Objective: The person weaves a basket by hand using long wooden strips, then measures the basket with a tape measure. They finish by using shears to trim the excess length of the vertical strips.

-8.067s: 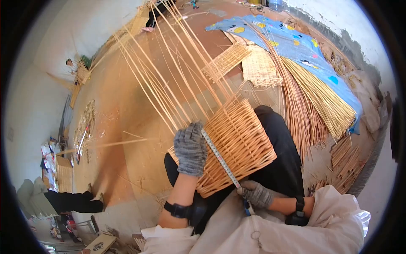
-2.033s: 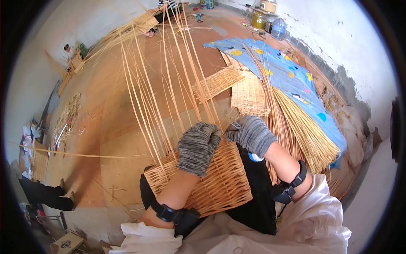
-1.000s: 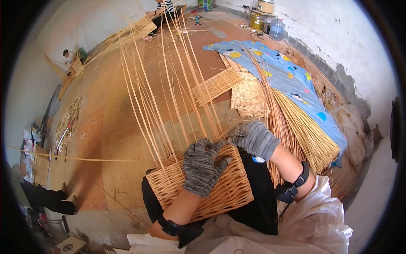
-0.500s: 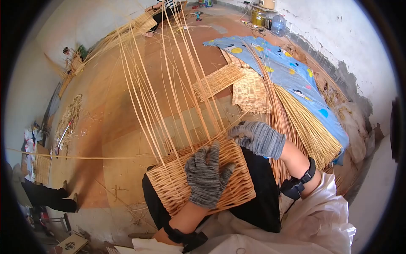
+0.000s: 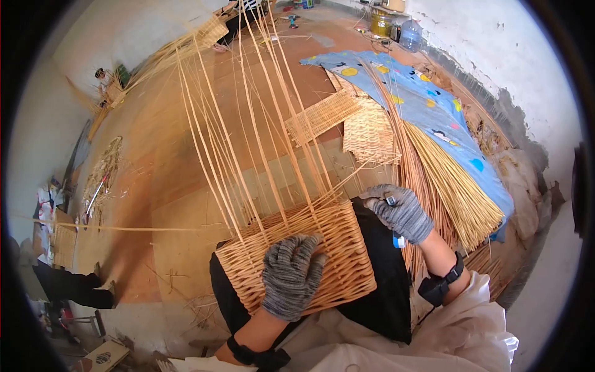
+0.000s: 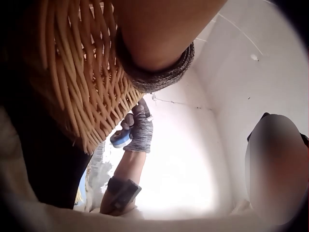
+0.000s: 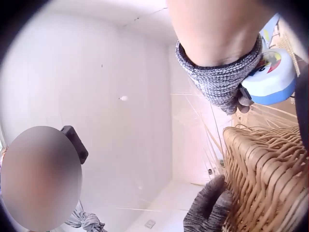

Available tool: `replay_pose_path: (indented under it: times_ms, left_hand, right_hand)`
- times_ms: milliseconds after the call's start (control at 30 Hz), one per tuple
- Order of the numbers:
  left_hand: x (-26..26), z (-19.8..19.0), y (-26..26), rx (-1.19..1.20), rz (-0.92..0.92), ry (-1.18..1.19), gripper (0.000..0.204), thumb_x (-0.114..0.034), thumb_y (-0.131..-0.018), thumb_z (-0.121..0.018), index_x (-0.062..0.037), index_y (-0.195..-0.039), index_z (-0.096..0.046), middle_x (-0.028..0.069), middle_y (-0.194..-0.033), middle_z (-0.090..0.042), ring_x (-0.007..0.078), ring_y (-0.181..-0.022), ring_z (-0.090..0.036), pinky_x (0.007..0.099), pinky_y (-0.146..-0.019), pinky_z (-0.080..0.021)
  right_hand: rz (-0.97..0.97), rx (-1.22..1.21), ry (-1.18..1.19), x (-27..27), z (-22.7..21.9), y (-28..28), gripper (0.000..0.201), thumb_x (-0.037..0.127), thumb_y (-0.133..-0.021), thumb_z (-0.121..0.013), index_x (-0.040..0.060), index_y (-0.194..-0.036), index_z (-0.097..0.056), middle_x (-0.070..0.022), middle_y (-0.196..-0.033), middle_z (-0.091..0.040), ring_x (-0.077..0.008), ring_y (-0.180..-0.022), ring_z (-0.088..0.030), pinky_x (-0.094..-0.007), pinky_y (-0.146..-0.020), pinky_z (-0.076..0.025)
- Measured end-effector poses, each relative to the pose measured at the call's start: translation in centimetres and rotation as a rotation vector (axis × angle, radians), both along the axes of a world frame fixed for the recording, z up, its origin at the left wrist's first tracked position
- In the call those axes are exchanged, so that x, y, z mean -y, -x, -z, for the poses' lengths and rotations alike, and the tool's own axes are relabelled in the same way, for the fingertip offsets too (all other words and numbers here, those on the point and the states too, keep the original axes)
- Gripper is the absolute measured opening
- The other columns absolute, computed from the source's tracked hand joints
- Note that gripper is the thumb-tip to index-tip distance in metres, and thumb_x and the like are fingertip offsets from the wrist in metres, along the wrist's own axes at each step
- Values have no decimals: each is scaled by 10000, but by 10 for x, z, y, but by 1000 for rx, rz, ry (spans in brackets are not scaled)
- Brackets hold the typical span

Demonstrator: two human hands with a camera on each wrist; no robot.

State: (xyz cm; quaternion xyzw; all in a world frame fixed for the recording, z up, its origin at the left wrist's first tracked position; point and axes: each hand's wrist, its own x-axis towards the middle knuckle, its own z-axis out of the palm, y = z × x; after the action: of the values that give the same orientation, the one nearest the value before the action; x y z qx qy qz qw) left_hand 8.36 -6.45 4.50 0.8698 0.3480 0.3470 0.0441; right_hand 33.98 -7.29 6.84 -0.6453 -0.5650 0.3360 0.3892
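A half-woven wicker basket lies across the person's lap, with long unwoven stakes rising from its far edge. The gloved left hand rests on the woven side, its fingers lying loosely over the weave. Just beyond the basket's right corner, the gloved right hand grips a tape measure with a white and blue case. Part of that case shows below the palm in the head view. In the left wrist view the right hand appears past the basket's edge, the blue case under its fingers.
Bundles of peeled rods lie on the right, partly under a blue patterned cloth. Flat woven panels lie beside them. A loose rod crosses the left side. Other people are at the back and left, and a water jug stands behind.
Eight seconds ago the tape blade stretched across the basket; now none lies there. Since then both hands worked at the far edge, the left slid down the side, and the right drew away rightward.
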Motion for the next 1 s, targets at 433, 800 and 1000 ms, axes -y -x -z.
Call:
replay_pose_path:
  times_ms: [433, 800, 1000]
  left_hand:
    - [-29, -10, -13, 18, -140, -4, 484, -210, -710, -763, -34, -1123, -582, 146, -991, -594, 307, -922, -562, 399, -820, -450]
    - [-46, -28, -28, -12, 84, 252, 346, -119, -805, -645, -74, -1144, -591, 137, -944, -634, 283, -890, -595, 379, -850, -456]
    - [-58, -48, -51, -227, 69, 475, 289, -71, -863, -563, -28, -1148, -583, 170, -1054, -634, 269, -946, -623, 336, -855, -486]
  right_hand:
    - [-133, -27, 90, -37, 7, 11, 277, 131, -826, -636, 66, -1095, -627, -130, -881, -667, -245, -745, -649, -311, -682, -515]
    - [-216, 199, -248, -50, 35, 0, 236, 131, -775, -678, 72, -1004, -669, -126, -926, -662, -265, -853, -631, -323, -767, -503]
    - [-297, 164, -537, -58, 42, -5, 158, 95, -751, -673, 70, -903, -703, -103, -903, -665, -251, -869, -630, -313, -773, -505]
